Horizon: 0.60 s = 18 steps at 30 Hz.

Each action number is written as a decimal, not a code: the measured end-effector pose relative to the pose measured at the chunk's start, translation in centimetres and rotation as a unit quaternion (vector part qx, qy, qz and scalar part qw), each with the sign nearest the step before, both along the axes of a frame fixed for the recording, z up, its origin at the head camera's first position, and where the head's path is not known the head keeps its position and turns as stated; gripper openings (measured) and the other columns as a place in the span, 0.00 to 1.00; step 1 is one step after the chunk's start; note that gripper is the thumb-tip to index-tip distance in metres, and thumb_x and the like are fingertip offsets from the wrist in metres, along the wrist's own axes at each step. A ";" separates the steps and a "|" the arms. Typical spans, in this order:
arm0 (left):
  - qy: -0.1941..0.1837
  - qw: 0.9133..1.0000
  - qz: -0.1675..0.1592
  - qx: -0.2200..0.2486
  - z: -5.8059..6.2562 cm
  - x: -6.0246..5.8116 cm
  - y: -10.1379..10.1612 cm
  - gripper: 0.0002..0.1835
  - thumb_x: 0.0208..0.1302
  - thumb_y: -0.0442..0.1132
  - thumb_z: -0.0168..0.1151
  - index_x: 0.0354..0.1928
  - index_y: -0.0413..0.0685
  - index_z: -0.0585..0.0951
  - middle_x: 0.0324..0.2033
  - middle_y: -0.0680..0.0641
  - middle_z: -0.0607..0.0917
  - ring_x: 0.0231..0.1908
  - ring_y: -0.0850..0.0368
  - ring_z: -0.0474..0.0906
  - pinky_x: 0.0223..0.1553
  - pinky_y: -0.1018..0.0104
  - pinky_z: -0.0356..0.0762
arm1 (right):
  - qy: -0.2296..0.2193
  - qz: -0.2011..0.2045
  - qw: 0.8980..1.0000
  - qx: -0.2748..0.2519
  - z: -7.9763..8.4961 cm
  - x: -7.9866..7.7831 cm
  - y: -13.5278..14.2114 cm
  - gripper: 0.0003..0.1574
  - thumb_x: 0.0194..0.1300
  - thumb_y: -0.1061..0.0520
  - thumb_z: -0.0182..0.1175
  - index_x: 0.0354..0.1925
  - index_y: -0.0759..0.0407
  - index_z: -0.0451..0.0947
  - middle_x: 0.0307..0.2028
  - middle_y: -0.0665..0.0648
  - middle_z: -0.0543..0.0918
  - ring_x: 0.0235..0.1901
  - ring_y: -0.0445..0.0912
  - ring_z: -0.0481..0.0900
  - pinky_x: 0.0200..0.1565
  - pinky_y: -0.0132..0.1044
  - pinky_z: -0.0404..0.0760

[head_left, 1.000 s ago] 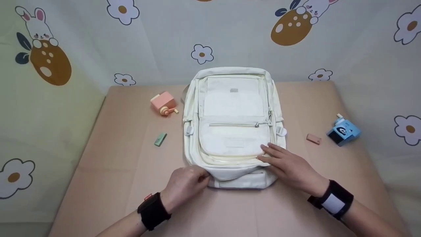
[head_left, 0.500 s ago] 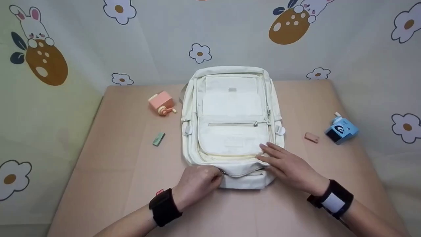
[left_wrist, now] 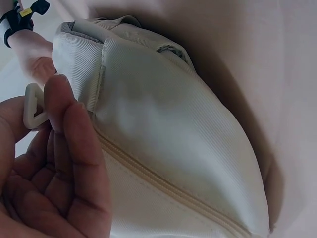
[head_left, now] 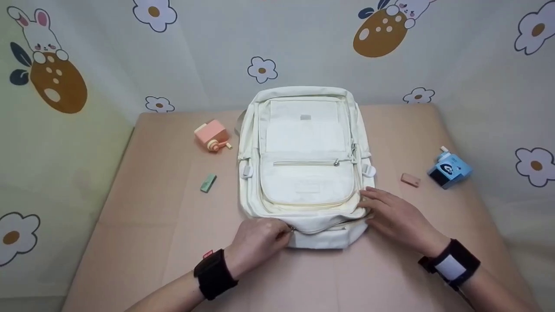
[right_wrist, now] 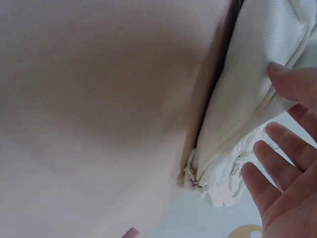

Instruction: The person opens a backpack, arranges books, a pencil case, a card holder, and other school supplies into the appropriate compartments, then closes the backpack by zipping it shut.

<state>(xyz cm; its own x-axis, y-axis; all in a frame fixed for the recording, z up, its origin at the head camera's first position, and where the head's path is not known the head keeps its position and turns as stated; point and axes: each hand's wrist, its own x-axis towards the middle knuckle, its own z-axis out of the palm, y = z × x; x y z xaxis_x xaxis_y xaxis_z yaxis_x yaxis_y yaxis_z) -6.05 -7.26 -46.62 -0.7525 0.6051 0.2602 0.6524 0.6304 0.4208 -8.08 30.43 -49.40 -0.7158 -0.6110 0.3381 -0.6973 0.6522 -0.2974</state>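
Observation:
A white backpack (head_left: 308, 182) lies front up on the table, its top toward the back wall. At its lower left, my left hand (head_left: 262, 238) pinches the pale loop-shaped zipper pull (left_wrist: 32, 106) of the bottom zipper, beside the beige zipper track (left_wrist: 163, 183). The zipper edge sags open in the middle of the bag's lower end. At the lower right corner, my right hand (head_left: 396, 219) holds the fabric by the zipper between thumb (right_wrist: 290, 84) and index finger. Its other fingers are extended over the bag's front. The inside of the bag is hidden.
Left of the bag are a pink box-shaped thing with a crank (head_left: 212, 135) and a small green block (head_left: 208, 183). To the right are a small pink block (head_left: 410, 180) and a blue box-shaped thing with a crank (head_left: 449, 169). A patterned cloth (head_left: 208, 52) hangs behind the table (head_left: 143, 195).
My left hand has moved right along the bag's lower edge, then stayed about there. My right hand has shifted right from the bag's front to its lower right corner.

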 end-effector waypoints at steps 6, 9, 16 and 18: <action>0.005 1.000 -0.001 0.000 -0.2 0.1 0.1 0.05 0.60 0.35 0.70 0.30 0.55 0.88 0.21 0.62 0.82 0.20 0.72 0.70 0.22 0.77 0.68 | 0.044 -0.001 0.999 0.012 -0.6 -0.7 -0.6 0.20 0.55 0.62 0.76 0.47 0.49 0.84 0.58 0.54 0.82 0.59 0.51 0.79 0.53 0.44 0.81; 0.024 1.000 -0.001 -0.006 -0.1 0.1 0.4 0.08 0.59 0.35 0.70 0.25 0.56 0.86 0.18 0.62 0.78 0.18 0.71 0.67 0.21 0.76 0.66 | 0.052 0.002 0.999 0.014 -0.6 -0.9 -0.8 0.18 0.55 0.63 0.75 0.44 0.49 0.84 0.55 0.54 0.82 0.55 0.50 0.81 0.47 0.45 0.83; 0.054 0.998 -0.015 -0.016 0.2 0.3 1.7 0.12 0.57 0.35 0.69 0.20 0.57 0.79 0.15 0.63 0.71 0.17 0.69 0.63 0.19 0.73 0.61 | 0.047 0.010 0.999 0.011 -0.2 -0.9 -1.0 0.16 0.57 0.65 0.72 0.44 0.52 0.84 0.54 0.55 0.81 0.56 0.51 0.80 0.46 0.47 0.83; 0.063 0.998 -0.024 -0.015 0.3 0.3 2.2 0.13 0.57 0.35 0.68 0.19 0.56 0.78 0.15 0.62 0.71 0.17 0.68 0.63 0.18 0.73 0.61 | 0.045 0.014 0.999 0.010 0.0 -1.0 -1.1 0.16 0.57 0.65 0.72 0.44 0.52 0.84 0.54 0.56 0.81 0.56 0.52 0.80 0.46 0.48 0.83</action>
<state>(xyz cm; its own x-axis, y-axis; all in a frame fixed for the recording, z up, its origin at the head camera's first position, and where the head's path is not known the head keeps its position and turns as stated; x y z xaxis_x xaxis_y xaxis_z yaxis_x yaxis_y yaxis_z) -5.73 -5.07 -46.31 -0.6853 0.6484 0.3316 0.7282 0.6086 0.3151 -9.04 29.37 -49.44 -0.6660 -0.6370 0.3882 -0.7383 0.6374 -0.2207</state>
